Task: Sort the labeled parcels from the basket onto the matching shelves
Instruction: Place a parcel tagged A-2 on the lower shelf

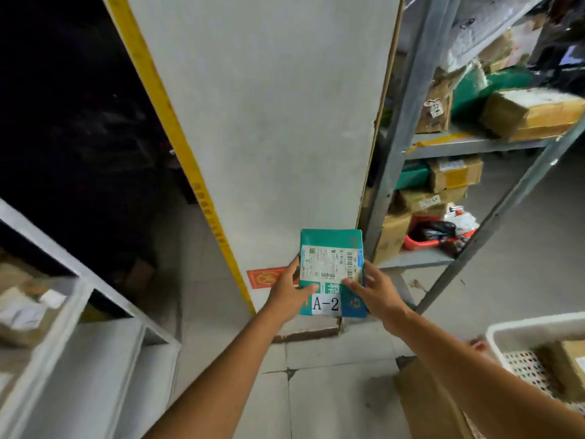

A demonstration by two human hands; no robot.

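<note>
parcel (332,270): teal box, white shipping label with barcodes on top, white tag reading A-2 at near end; held up in mid-air in front of the pillar, flat face toward camera
left hand (289,294): closed on parcel's left edge, thumb over the face near the tag, fingers hidden behind
right hand (373,293): gripping parcel's right edge, thumb on the label, other fingers spread along the side
pillar (269,122): pale grey, straight ahead, yellow strip down its left edge
right shelf rack (468,144): grey metal, stacked with brown cartons and green bags; red tray on lowest level
left shelf (79,327): white, blurred, some pale items in upper bay
basket (522,335): white, perforated base, lower right corner, brown carton inside, well apart from parcel
floor: grey tiles, flat cardboard beside basket
</note>
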